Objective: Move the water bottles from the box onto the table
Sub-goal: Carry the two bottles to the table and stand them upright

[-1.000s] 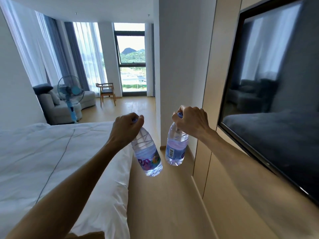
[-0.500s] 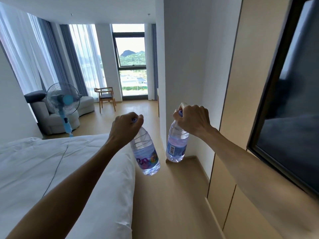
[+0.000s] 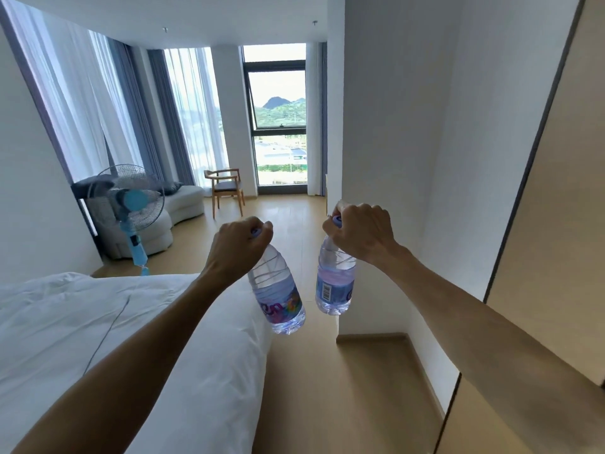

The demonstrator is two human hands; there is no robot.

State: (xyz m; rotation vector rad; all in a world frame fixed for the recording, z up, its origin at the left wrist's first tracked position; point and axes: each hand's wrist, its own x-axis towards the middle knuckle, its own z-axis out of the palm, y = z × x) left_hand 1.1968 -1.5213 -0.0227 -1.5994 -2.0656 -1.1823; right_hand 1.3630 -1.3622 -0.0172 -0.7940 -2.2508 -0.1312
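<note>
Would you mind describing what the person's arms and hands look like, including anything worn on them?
Both arms are bare as far as the view shows, with no sleeves in sight. The left hand and right hand wear no gloves, and no watch, bracelet or ring shows on the wrists or fingers. No markings are visible.

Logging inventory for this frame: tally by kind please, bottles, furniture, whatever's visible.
Water bottles: 2, one hanging from the left hand (left bottle), one from the right hand (right bottle)
Beds: 1
Standing fans: 1
Sofas: 1
Wooden chairs: 1
Total: 6
</note>
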